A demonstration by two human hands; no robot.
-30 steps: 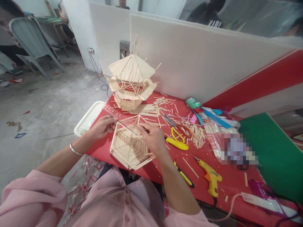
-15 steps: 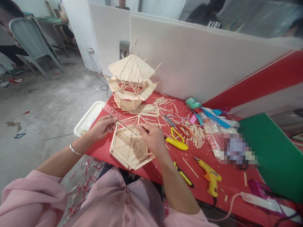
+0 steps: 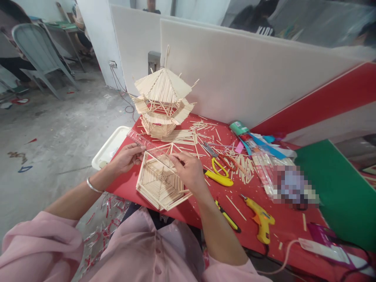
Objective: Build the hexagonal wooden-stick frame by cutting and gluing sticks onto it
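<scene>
While the left hand and the right hand each pinch a clear plastic ruler with red markings, a pale hexagonal frame of thin wooden sticks lies between and just in front of them, near the red table's front edge. Beyond the left edge, a shallow white plastic tray holds indistinct small items. Toward the right edge, a clear plastic packet contains pale sticks.

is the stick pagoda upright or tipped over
Upright: the stick pagoda stands on its base on the red table, its pointed roof at the top.
</scene>
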